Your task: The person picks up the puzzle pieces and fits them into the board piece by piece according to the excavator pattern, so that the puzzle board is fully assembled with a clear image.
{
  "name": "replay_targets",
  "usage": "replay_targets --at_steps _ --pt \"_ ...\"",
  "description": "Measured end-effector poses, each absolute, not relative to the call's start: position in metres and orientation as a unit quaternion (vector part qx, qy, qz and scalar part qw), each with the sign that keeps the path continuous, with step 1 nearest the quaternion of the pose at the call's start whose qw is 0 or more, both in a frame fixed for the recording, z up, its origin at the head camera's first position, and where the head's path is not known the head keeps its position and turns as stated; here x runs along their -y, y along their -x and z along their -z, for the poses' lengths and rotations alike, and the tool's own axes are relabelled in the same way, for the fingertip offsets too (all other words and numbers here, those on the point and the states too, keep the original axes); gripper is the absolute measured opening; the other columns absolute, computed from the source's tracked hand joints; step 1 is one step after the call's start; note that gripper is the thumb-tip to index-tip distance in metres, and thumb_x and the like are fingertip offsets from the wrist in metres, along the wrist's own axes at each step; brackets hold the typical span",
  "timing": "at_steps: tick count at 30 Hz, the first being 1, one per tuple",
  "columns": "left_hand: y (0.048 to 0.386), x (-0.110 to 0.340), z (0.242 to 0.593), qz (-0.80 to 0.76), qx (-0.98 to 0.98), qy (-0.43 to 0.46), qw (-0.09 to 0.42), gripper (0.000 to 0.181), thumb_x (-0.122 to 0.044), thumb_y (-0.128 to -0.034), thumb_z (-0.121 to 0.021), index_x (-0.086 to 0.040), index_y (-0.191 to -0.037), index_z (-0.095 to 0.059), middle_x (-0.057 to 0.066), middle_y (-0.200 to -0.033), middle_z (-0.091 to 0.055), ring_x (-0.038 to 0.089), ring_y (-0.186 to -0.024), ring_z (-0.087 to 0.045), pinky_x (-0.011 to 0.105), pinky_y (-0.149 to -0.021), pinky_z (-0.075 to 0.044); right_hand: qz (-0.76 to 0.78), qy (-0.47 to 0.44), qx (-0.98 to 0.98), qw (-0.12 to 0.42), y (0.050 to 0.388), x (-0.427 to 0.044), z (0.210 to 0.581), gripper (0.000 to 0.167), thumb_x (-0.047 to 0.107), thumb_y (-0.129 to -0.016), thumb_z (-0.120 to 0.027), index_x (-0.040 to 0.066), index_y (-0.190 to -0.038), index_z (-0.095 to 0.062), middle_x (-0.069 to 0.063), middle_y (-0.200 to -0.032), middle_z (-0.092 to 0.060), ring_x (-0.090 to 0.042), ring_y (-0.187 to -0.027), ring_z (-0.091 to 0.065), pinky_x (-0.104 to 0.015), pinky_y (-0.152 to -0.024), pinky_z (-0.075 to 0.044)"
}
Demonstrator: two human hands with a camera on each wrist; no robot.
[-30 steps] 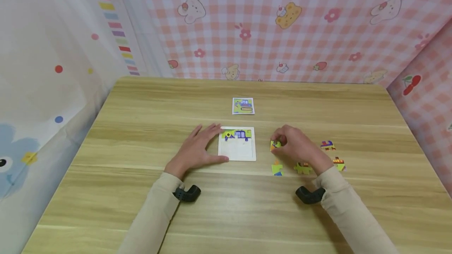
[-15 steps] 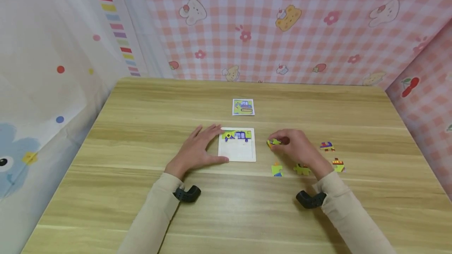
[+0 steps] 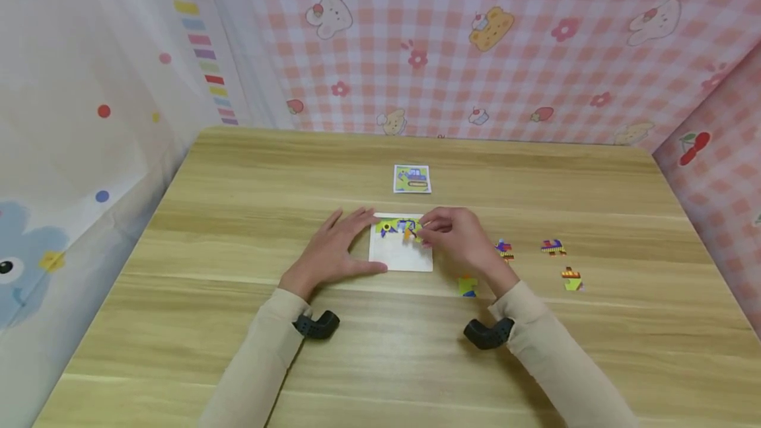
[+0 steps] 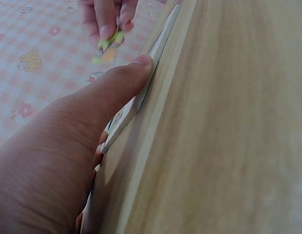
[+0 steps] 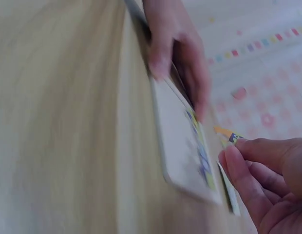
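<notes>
A white puzzle tray point(image 3: 401, 259) lies on the table, with joined pieces along its far edge. My left hand point(image 3: 329, 253) spans its left side, thumb and fingers touching the border; in the left wrist view the thumb point(image 4: 117, 80) presses the tray's edge. Above the tray's right part, my right hand point(image 3: 460, 240) pinches a yellow-green and orange puzzle piece point(image 3: 409, 232). The right wrist view shows that piece point(image 5: 229, 134) between thumb and fingertips, held clear of the tray point(image 5: 178, 146).
A small picture card point(image 3: 412, 179) lies beyond the tray. Loose pieces are on the right: a green and blue one point(image 3: 468, 286), a striped one point(image 3: 554, 247), another point(image 3: 573, 279), and one point(image 3: 504, 249) beside my right wrist. Patterned cloths hang around the table.
My right hand has moved left with the pinched piece, from beside the loose pieces to over the tray. My left hand has stayed at the tray's left side.
</notes>
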State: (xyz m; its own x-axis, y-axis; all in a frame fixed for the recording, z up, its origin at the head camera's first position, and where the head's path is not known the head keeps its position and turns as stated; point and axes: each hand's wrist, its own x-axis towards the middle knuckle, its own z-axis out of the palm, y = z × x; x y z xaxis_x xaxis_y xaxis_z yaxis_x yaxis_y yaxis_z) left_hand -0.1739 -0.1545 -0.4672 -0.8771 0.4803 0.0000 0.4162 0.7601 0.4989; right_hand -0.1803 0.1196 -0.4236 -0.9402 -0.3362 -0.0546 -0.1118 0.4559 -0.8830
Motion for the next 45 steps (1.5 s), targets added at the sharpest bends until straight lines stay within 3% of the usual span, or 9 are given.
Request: replay_targets --at_steps 11,28,40,45 --pt "0.174 0.154 0.467 -0.252 -0.936 -0.236 0.067 0.098 -0.077 -0.0802 -0.07 -0.024 -0.158 -0.043 -0.001 -0.168 -0.031 0.015 -0.156 -0.022 0.039 -0.13 0.001 0.518 0.159 -0.832 0.118 0.187 -0.075 0.437 0.014 0.0 -0.093 -0.074 -0.008 -0.104 -0.076 -0.016 -0.089 -0.077 -0.021 -0.077 -0.075 -0.022 -0.072 -0.058" --pt "0.173 0.154 0.465 -0.25 -0.936 -0.237 0.07 0.099 -0.075 -0.0809 -0.07 -0.021 -0.159 -0.042 -0.002 -0.169 -0.03 0.016 -0.157 -0.021 0.04 -0.13 0.002 0.453 0.161 -0.872 0.09 0.184 -0.062 0.44 0.011 0.001 -0.093 -0.074 -0.004 -0.102 -0.079 -0.009 -0.082 -0.074 -0.013 -0.07 -0.066 -0.028 -0.071 -0.058" --pt "0.172 0.155 0.465 -0.254 -0.936 -0.234 0.07 0.1 -0.074 -0.0808 -0.072 -0.021 -0.159 -0.042 -0.001 -0.168 -0.031 0.015 -0.157 -0.021 0.039 -0.13 0.001 0.426 0.192 -0.881 0.072 0.185 -0.062 0.445 0.015 0.003 -0.094 -0.074 -0.003 -0.108 -0.079 -0.011 -0.09 -0.065 -0.016 -0.075 -0.065 -0.028 -0.071 -0.055" --pt "0.172 0.155 0.466 -0.25 -0.937 -0.236 0.067 0.101 -0.074 -0.0808 -0.072 -0.02 -0.16 -0.04 -0.002 -0.168 -0.031 0.015 -0.157 -0.021 0.038 -0.13 0.002 0.387 0.232 -0.89 0.068 0.186 -0.061 0.445 0.024 0.004 -0.097 -0.071 -0.002 -0.119 -0.076 -0.013 -0.096 -0.063 -0.02 -0.083 -0.06 -0.029 -0.072 -0.052"
